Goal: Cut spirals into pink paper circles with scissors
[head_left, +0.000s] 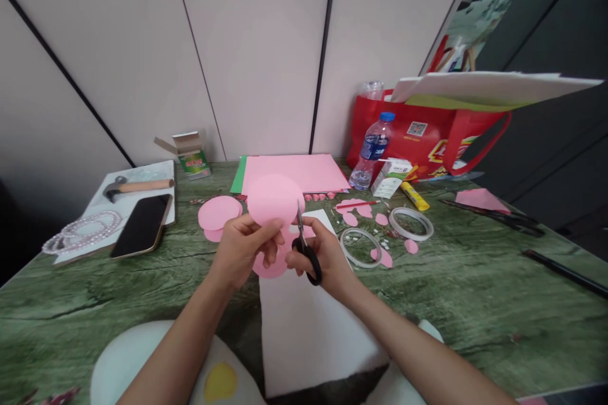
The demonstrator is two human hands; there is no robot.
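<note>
My left hand (249,247) pinches a round pink paper disc (274,197) by its lower edge and holds it upright above the table. In my right hand (323,256) is a pair of scissors (308,257) with black handles, its blades pointing up beside the disc's right edge. Whether the blades touch the paper I cannot tell. Below my hands, more pink paper (270,266) lies partly hidden over a white sheet (313,335). Two or more pink discs (220,214) overlap on the table just left of my left hand.
Pink sheets (294,171) lie at the back. Rightward are tape rolls (411,224), pink scraps, a glue stick (415,196), a water bottle (373,152) and a red bag (418,130). Leftward lie a phone (142,224), a hammer (142,186), bead strings (83,232) and a small box (192,155).
</note>
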